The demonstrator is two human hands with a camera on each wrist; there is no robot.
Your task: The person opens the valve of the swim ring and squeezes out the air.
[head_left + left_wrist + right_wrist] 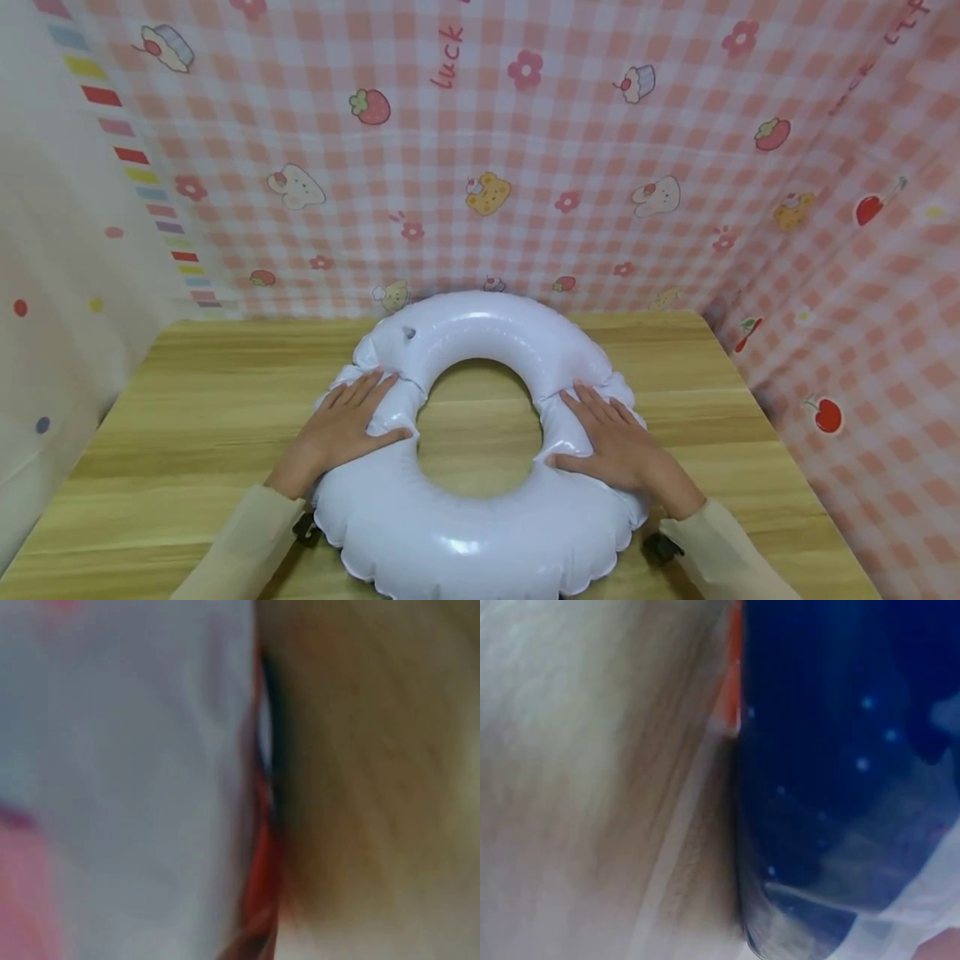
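Note:
A white, glossy inflatable swim ring (480, 533) lies flat on the wooden table, puffed up and puckered along its seams. My left hand (337, 429) rests on its left side, fingers spread and thumb toward the hole. On the opposite side my right hand (618, 442) presses the vinyl with straight fingers, and creases run out beside both hands. A small valve (408, 332) sticks up at the ring's far left. The right wrist view shows a dark blue, dotted part of the swim ring (840, 787) close up; the left wrist view shows a blurred whitish part (150, 750).
The wood-grain table (202, 400) extends to both sides of the ring. Behind it hangs a pink checked cloth (465, 250) with printed fruit and animals. Similar cloth (870, 333) covers the right side, and a pale cloth (67, 350) the left.

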